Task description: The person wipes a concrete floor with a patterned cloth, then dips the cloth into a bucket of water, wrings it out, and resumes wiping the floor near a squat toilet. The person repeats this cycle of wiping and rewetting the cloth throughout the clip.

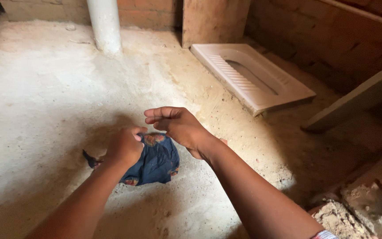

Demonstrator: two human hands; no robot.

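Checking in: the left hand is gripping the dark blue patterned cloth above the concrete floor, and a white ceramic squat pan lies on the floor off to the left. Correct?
Not quite. The white ceramic squat pan lies off to the right, near the brick wall, as the head view shows. The rest holds: the left hand grips the dark blue patterned cloth above the concrete floor.

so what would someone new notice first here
Most likely the two hands in the middle: the left hand grips a dark blue patterned cloth while the right hand hovers just above it, fingers curled. Next, the white squat toilet pan set in the rough sandy floor at upper right, and the white pipe standing by the brick wall at the top.
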